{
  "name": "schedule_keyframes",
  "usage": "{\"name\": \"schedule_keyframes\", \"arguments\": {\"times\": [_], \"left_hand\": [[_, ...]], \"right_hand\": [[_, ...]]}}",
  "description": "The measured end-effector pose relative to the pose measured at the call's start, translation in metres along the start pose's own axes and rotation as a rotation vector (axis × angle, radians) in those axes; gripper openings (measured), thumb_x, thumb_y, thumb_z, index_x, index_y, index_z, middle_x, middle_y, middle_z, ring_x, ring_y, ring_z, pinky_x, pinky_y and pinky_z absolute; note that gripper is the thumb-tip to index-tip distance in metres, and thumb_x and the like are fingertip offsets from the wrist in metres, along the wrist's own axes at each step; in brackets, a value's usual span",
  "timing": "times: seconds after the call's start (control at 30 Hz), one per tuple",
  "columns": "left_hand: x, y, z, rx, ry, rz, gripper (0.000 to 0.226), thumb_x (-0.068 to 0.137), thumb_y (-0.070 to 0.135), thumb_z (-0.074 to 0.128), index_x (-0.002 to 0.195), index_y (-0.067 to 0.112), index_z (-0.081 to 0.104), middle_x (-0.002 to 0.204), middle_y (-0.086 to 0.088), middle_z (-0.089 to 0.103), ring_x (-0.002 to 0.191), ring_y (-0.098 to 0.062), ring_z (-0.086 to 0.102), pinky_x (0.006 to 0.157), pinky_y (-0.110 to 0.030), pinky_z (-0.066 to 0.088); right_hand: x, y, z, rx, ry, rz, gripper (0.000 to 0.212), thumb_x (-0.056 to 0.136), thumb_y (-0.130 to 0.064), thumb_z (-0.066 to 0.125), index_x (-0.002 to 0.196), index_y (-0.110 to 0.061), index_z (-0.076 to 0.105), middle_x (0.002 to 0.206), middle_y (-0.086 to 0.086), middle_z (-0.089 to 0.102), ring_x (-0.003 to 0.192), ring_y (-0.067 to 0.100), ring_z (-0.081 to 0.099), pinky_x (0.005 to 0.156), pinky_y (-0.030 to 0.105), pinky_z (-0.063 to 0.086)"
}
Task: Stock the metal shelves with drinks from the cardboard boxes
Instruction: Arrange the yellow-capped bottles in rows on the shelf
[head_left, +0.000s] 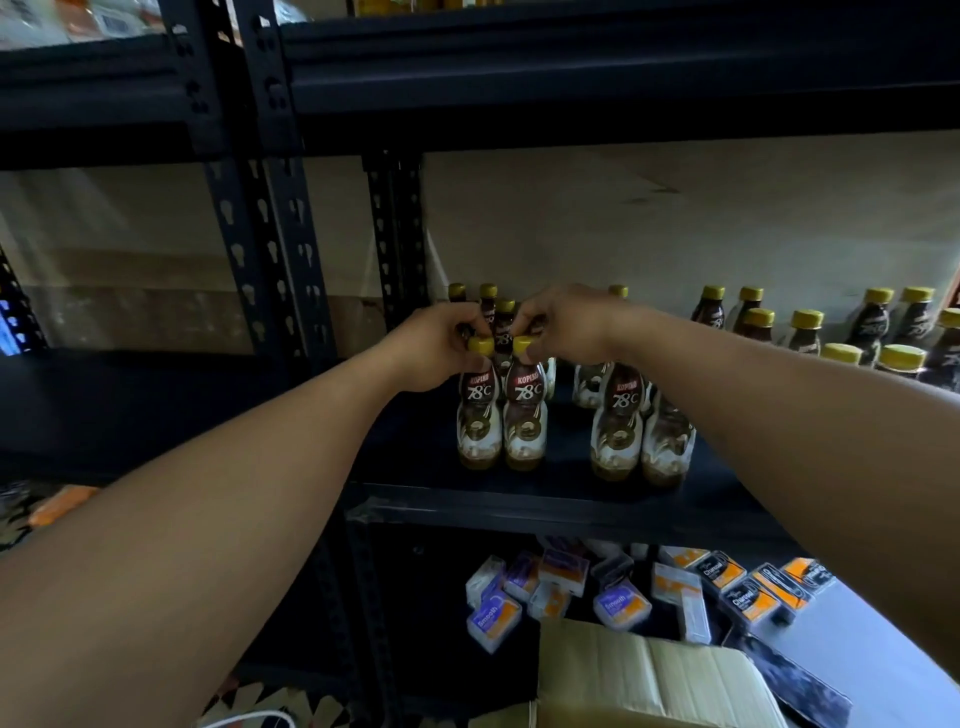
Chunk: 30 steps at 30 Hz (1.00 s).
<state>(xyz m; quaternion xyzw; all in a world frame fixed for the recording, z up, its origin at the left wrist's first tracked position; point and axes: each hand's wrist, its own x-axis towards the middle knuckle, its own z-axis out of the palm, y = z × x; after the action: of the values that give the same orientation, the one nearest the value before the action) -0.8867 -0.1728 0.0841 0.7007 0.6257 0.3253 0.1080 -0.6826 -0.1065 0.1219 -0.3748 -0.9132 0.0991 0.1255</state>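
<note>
A: How far along is the stocking?
B: Partway, it seems. Nearest the person sits the cardboard box (649, 680), low at the bottom edge. Only its flaps show, so whether drinks remain inside cannot be told.
A: And just past it?
B: Small packets (493, 618) lie in a loose heap on the level under the drinks. They look like no part of this job.
A: Where are the hands?
B: Both are at the front of the middle shelf (519, 506). The left hand (441, 345) curls its fingers round the yellow cap of the left bottle (479, 415). The right hand (566, 327) pinches the cap of the right bottle (525, 415). The two bottles stand upright side by side, touching, with their bases apparently on the shelf. The person is probably setting this pair in place.
A: What is already stocked?
B: A front cluster (618, 415) stands near them on the right, and the back bottles (488, 301) stand behind the hands. A far group (810, 332) fills the right end.
A: Is there room left?
B: Yes. There are gaps between the groups, and the left bay (130, 405) shows no drinks. What sits on the top shelf (571, 78) is too blurred to name.
</note>
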Motion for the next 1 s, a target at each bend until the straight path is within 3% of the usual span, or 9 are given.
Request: {"name": "schedule_keyframes", "arguments": {"times": [0.07, 0.2, 0.47, 0.57, 0.7, 0.87, 1.0], "left_hand": [[-0.005, -0.004, -0.005, 0.010, 0.001, -0.008, 0.024, 0.082, 0.015, 0.083, 0.097, 0.022, 0.066, 0.095, -0.006, 0.070, 0.088, -0.024, 0.069, 0.082, -0.040, 0.058], [-0.016, -0.007, -0.016, 0.028, -0.001, -0.011, 0.023, 0.084, 0.013, 0.081, 0.101, 0.018, 0.066, 0.096, -0.003, 0.069, 0.086, -0.017, 0.066, 0.075, -0.029, 0.054], [-0.036, -0.015, -0.031, 0.082, 0.037, -0.004, 0.024, 0.087, 0.010, 0.078, 0.106, 0.012, 0.064, 0.083, 0.009, 0.056, 0.067, 0.000, 0.053, 0.056, -0.004, 0.039], [-0.039, -0.020, -0.035, 0.086, 0.054, -0.002, 0.025, 0.086, 0.010, 0.078, 0.107, 0.011, 0.065, 0.082, 0.009, 0.060, 0.065, 0.004, 0.055, 0.057, -0.003, 0.039], [-0.041, -0.025, -0.035, 0.113, 0.071, 0.012, 0.025, 0.086, 0.012, 0.079, 0.108, 0.013, 0.066, 0.085, 0.008, 0.062, 0.073, -0.002, 0.057, 0.059, -0.003, 0.039], [-0.041, -0.026, -0.032, 0.113, 0.111, 0.020, 0.024, 0.087, 0.011, 0.078, 0.107, 0.012, 0.066, 0.087, 0.011, 0.060, 0.078, -0.002, 0.056, 0.061, -0.003, 0.040], [-0.038, -0.028, -0.028, 0.127, 0.134, 0.000, 0.024, 0.087, 0.013, 0.077, 0.108, 0.014, 0.065, 0.091, 0.008, 0.061, 0.090, -0.014, 0.060, 0.074, -0.021, 0.046]], "right_hand": [[0.001, -0.007, 0.002, 0.017, 0.003, -0.011, 0.039, 0.094, -0.032, 0.074, 0.131, -0.028, 0.065, 0.125, -0.009, 0.057, 0.111, 0.015, 0.057, 0.088, 0.031, 0.047], [0.003, -0.016, 0.009, 0.055, 0.018, -0.017, 0.038, 0.093, -0.034, 0.074, 0.130, -0.030, 0.065, 0.114, -0.011, 0.053, 0.105, 0.012, 0.054, 0.074, 0.026, 0.043], [0.006, -0.032, 0.022, 0.105, 0.032, -0.009, 0.038, 0.093, -0.036, 0.074, 0.129, -0.030, 0.064, 0.127, -0.007, 0.057, 0.116, 0.019, 0.057, 0.090, 0.034, 0.048], [0.006, -0.032, 0.027, 0.154, 0.058, 0.005, 0.036, 0.092, -0.036, 0.075, 0.125, -0.031, 0.064, 0.125, -0.005, 0.062, 0.113, 0.017, 0.060, 0.094, 0.037, 0.051], [0.006, -0.034, 0.033, 0.216, 0.082, 0.010, 0.033, 0.092, -0.032, 0.076, 0.123, -0.028, 0.064, 0.108, -0.004, 0.068, 0.094, 0.012, 0.069, 0.092, 0.039, 0.057], [0.011, -0.035, 0.041, 0.215, 0.122, 0.009, 0.031, 0.091, -0.035, 0.076, 0.120, -0.029, 0.066, 0.100, -0.005, 0.071, 0.094, 0.012, 0.068, 0.091, 0.038, 0.057], [0.016, -0.035, 0.044, 0.224, 0.153, 0.000, 0.029, 0.090, -0.034, 0.077, 0.117, -0.029, 0.068, 0.099, -0.005, 0.069, 0.093, 0.013, 0.068, 0.087, 0.034, 0.056]]}}
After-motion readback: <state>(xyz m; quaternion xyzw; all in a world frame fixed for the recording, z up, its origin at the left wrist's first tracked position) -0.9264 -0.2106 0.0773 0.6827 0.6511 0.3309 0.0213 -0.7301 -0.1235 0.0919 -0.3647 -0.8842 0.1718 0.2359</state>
